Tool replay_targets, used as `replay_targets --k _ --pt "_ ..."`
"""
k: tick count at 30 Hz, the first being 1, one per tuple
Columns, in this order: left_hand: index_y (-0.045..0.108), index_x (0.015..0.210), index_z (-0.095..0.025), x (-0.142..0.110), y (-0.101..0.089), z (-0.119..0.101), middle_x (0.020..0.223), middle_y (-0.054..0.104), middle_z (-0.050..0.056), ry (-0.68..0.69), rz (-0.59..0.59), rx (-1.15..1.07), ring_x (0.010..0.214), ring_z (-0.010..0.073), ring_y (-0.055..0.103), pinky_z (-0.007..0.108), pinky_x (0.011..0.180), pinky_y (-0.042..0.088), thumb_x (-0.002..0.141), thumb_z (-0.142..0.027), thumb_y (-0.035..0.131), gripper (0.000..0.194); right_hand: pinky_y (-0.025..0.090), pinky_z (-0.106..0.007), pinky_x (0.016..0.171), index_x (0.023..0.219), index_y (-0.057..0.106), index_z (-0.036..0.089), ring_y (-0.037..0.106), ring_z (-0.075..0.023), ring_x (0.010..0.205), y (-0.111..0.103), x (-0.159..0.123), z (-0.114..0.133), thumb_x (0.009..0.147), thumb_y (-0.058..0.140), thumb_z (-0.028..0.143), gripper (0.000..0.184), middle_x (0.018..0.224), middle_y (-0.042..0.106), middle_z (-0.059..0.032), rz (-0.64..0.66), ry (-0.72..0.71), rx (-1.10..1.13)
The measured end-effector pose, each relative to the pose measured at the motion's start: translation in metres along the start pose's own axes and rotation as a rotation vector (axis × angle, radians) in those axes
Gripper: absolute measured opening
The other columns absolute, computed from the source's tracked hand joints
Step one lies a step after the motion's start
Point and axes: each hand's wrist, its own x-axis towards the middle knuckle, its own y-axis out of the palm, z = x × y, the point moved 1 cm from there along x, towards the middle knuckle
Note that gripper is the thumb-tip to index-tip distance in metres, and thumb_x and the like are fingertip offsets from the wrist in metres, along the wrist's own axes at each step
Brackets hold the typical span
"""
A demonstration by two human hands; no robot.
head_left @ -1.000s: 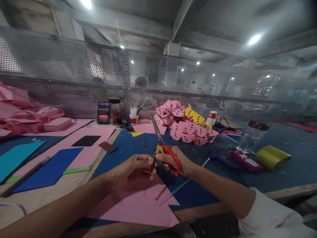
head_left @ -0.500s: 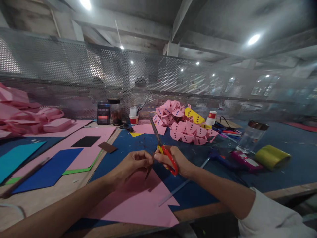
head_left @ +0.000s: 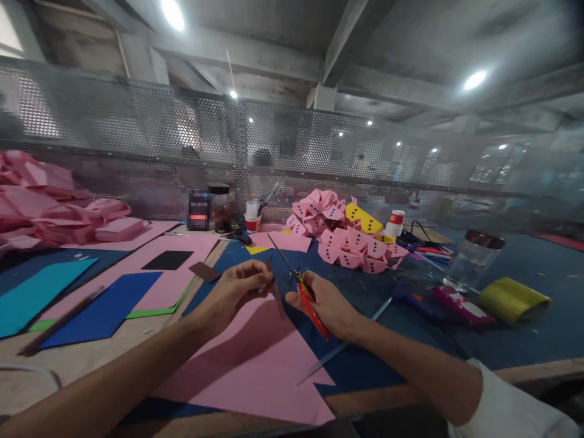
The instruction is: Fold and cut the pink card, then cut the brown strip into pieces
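In my left hand [head_left: 244,292] a narrow brown strip [head_left: 277,298] is pinched between thumb and fingertips, hanging down over the pink sheet [head_left: 246,365]. My right hand [head_left: 331,304] grips scissors [head_left: 310,307] with red and yellow handles, their blades [head_left: 283,255] pointing up and away to the left. The blades are apart from the strip, a little to its right. Beneath both hands lie the pink sheet and a dark blue mat [head_left: 365,356]. A clear glue stick [head_left: 319,368] rests across the sheet's right edge.
Pink pieces with dark dots [head_left: 351,243] are heaped at the back. Left lie a blue sheet [head_left: 104,307], a teal sheet [head_left: 45,295] and a black rectangle [head_left: 167,260]. At right are a glue gun [head_left: 417,301], a glass jar [head_left: 472,261] and yellow tape [head_left: 515,301].
The hands have moved apart, and the scissors have swung so their tips point further left. The brown strip now shows more clearly below my left fingers. The whole view has shifted slightly.
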Motion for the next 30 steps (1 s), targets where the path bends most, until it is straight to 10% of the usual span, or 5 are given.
replay_targets --k 30 --pt "0.06 0.072 -0.016 0.001 -0.003 -0.005 0.074 0.063 -0.001 0.069 -0.071 -0.099 0.069 0.0101 0.061 0.02 0.066 0.049 0.074 -0.025 0.075 0.018 0.02 -0.028 0.055 0.09 0.053 0.021 0.062 -0.0179 0.076 0.011 -0.002 -0.013 0.087 0.048 0.064 0.043 0.09 0.063 -0.0018 0.007 0.006 -0.568"
